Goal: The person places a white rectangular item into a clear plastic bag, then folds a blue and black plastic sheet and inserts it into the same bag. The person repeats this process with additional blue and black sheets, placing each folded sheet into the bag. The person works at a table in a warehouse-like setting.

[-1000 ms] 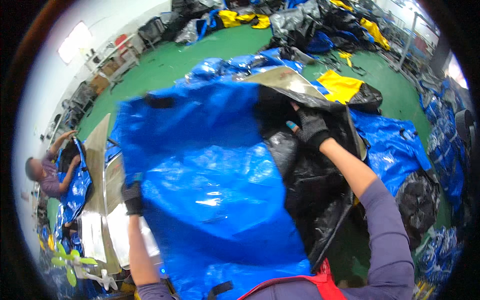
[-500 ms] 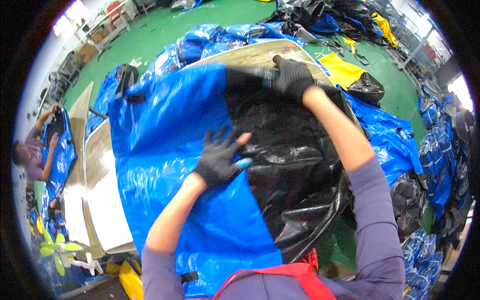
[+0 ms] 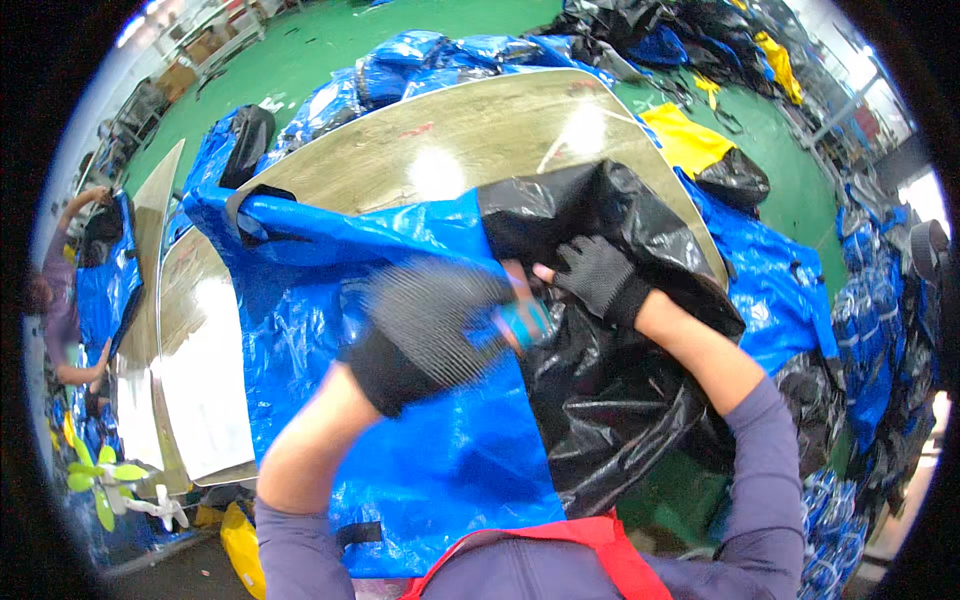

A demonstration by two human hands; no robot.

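Note:
A large bag of glossy fabric, blue on the left (image 3: 450, 450) and black on the right (image 3: 600, 400), lies spread and wrinkled over a wood-patterned table in front of me. My right hand (image 3: 602, 278), in a dark knit glove with its thumb tip bare, is closed on a fold of the black part. My left hand (image 3: 440, 325), gloved alike, is over the seam between blue and black; it is smeared by motion, with a teal covering on one fingertip. Whether it grips the fabric cannot be made out. A black strap (image 3: 262, 205) is at the bag's far left corner.
The wood-patterned tabletop (image 3: 400, 150) shows beyond the bag. Blue bundles (image 3: 400, 65) lie past its far edge. Yellow and black fabric (image 3: 690, 140) and blue fabric (image 3: 770, 280) lie at right. Another person (image 3: 65, 300) handles a blue-and-black piece at far left.
My right hand has come nearer from the bag's far edge, drawing the black fabric back and baring more tabletop. My left hand has lifted towards the camera. The far left corner is now bunched up.

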